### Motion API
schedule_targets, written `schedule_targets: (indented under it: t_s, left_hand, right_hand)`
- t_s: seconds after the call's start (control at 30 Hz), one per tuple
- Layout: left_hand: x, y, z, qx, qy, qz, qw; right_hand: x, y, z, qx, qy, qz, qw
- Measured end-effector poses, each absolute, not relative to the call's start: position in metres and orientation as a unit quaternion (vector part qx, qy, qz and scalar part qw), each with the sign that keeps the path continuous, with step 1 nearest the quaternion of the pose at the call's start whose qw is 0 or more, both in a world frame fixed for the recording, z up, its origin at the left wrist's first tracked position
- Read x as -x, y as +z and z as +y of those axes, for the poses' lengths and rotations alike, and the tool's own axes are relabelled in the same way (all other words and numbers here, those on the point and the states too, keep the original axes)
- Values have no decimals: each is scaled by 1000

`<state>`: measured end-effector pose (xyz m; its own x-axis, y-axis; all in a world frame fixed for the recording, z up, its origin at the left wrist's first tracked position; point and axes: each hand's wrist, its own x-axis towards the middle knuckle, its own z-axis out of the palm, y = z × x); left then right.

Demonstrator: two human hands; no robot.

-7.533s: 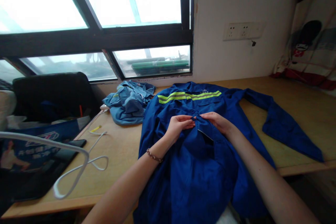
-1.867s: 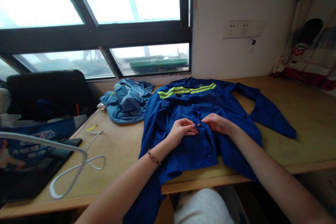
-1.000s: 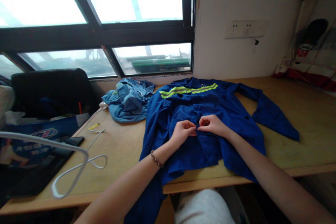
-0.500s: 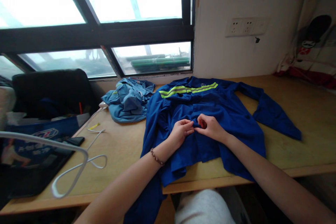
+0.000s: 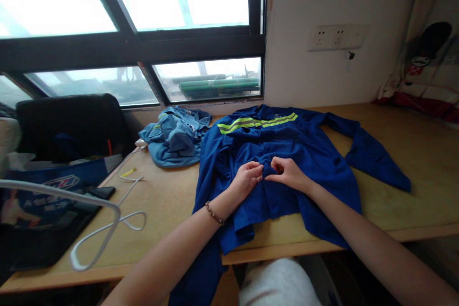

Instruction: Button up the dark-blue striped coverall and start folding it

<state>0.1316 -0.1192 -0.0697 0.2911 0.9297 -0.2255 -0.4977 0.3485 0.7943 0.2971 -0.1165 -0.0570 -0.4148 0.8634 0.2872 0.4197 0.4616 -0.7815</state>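
a sleeve (image 5: 201,267) of the dark blue jacket (image 5: 311,153) hangs over the near edge of the wooden table (image 5: 161,210); the rest lies on top. the left hand (image 5: 247,178) pinches the jacket's front; the right hand (image 5: 289,175) curls just beside it, whether gripping cloth is unclear. beyond, a light blue garment (image 5: 175,138) lies crumpled near the window (image 5: 193,48).

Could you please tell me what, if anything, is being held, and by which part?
The left hand pinches the blue jacket at its front opening; whether the right hand grips it is unclear.

Blue jacket (image 5: 287,146), yellow-striped chest, spread across tabletop (image 5: 172,210)
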Motion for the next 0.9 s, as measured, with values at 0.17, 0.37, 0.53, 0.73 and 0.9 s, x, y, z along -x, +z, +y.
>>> schedule_targets:
  t_s: [0.17,0.37,0.53,0.73,0.9]
  left_hand:
    - [-132,-65,-121,-316,489,371,723]
    - [-133,-65,-121,-311,495,360,727]
    - [-131,-66,-120,-295,491,359,737]
    - [-131,-64,-120,-314,479,366,733]
    - [-131,-65,-119,-305,480,370,735]
  right_hand:
    - [-296,-55,-119,408,341,-753,387]
    - [-293,-54,-123,409,268,-772,406]
    - [-293,-56,-126,417,155,-805,392]
    - [-296,-62,-127,391,45,-838,378]
    - [-298,-65,-130,389,11,-842,373]
